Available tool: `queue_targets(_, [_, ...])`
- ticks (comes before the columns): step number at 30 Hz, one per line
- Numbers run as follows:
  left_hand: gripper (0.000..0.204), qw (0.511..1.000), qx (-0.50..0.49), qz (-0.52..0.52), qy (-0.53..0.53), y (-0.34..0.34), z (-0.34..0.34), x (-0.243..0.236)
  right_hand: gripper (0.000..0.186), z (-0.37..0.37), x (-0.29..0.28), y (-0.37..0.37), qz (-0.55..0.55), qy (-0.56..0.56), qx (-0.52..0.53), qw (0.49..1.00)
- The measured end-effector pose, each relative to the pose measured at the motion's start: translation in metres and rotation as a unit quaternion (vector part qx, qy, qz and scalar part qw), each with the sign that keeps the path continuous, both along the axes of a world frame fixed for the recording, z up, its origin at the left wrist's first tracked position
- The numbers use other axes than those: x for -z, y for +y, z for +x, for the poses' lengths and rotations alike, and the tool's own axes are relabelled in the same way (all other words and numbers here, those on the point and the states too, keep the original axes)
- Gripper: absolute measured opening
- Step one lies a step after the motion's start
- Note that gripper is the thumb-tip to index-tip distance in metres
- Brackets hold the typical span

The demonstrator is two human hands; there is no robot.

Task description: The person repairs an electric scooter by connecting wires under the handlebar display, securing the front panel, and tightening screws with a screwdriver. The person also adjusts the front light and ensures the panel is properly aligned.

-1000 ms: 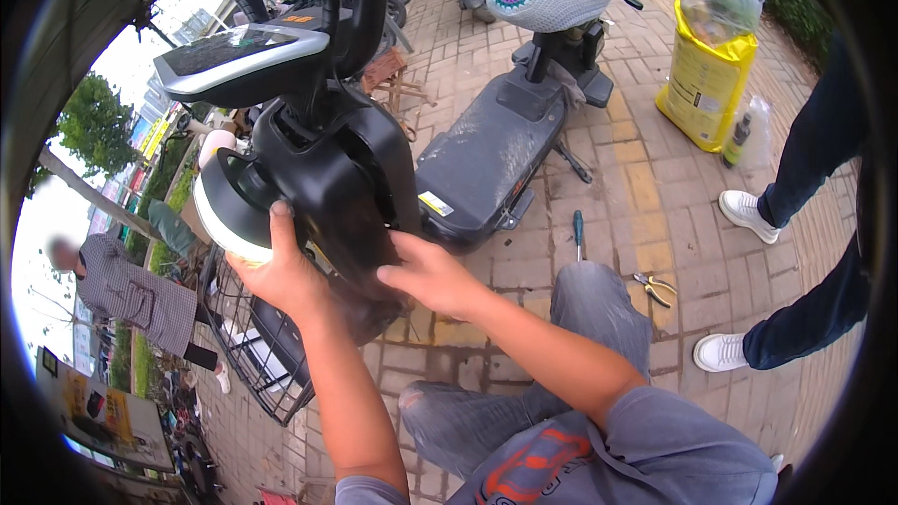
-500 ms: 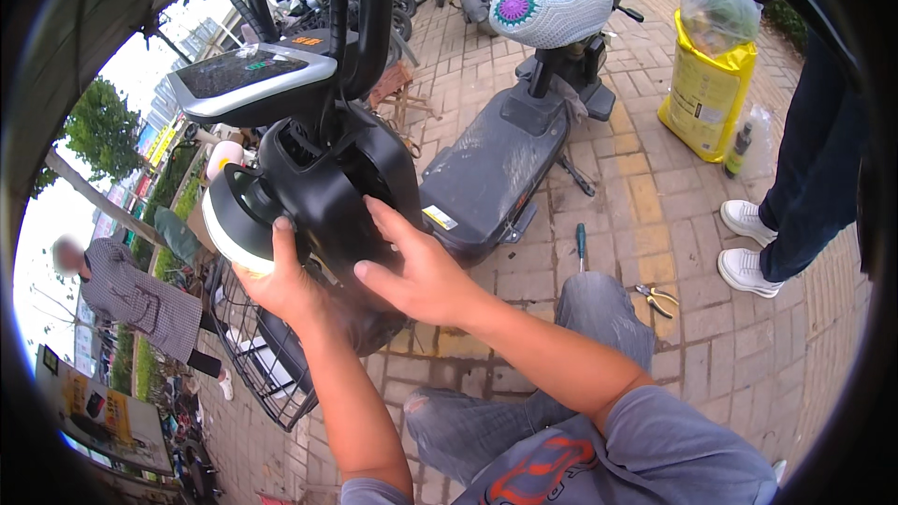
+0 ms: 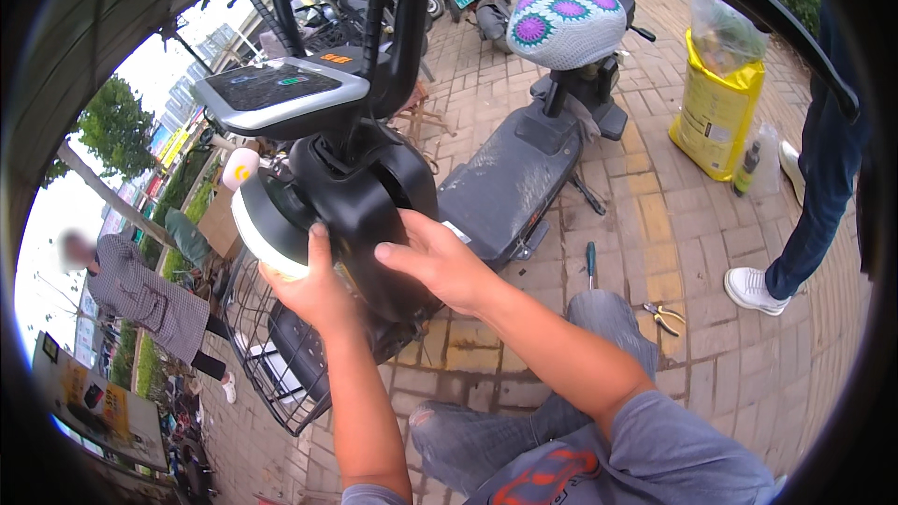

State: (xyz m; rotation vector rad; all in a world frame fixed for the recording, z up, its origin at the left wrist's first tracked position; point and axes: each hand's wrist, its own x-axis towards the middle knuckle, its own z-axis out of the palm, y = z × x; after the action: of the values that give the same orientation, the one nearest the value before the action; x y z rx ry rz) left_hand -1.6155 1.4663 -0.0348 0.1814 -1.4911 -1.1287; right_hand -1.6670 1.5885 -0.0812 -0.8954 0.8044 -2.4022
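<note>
In front of me stands a black electric scooter with a round headlight beside its glossy black front cover. My left hand grips the headlight from below, its thumb up against the black housing and its fingers mostly hidden underneath. Around the right edge of the cover curls my right hand, thumb on the front face and fingertips partly out of sight behind it. Above both hands sits the silver-rimmed display. A black wire basket hangs below the headlight.
By my knee lie a screwdriver and pliers on the paving. The scooter's footboard and crochet-covered seat extend back. A yellow sack and bottle stand right, near another person's shoe. Someone else stands left.
The view has shifted, so the scooter appears further right. My right fingers have closed in around the cover's edge. The person at the right has moved their feet apart.
</note>
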Motion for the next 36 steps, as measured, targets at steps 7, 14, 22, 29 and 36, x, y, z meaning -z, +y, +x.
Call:
queue_targets(7, [0.049, 0.998, -0.056, -0.016, 0.015, -0.014, 0.003, 0.01, 0.034, -0.005, -0.017, 0.04, 0.159, 0.066, 0.239, 0.956])
queue_targets(14, [0.051, 0.995, -0.09, -0.043, 0.019, -0.016, 0.002, 0.015, 0.065, -0.079, -0.051, 0.015, 0.124, 0.204, 0.272, 0.932])
queue_targets(22, [0.053, 0.992, -0.118, -0.034, 0.006, -0.012, 0.001, 0.008, 0.091, -0.129, -0.062, -0.007, 0.093, 0.225, 0.035, 0.969])
queue_targets(29, [0.056, 0.987, -0.147, -0.056, -0.031, -0.009, 0.007, 0.005, 0.088, -0.136, -0.058, -0.011, 0.103, 0.201, -0.037, 0.973])
queue_targets(36, [0.058, 0.987, -0.154, -0.044, -0.027, -0.01, 0.004, 0.008, 0.084, -0.129, -0.057, -0.009, 0.128, 0.209, -0.009, 0.97])
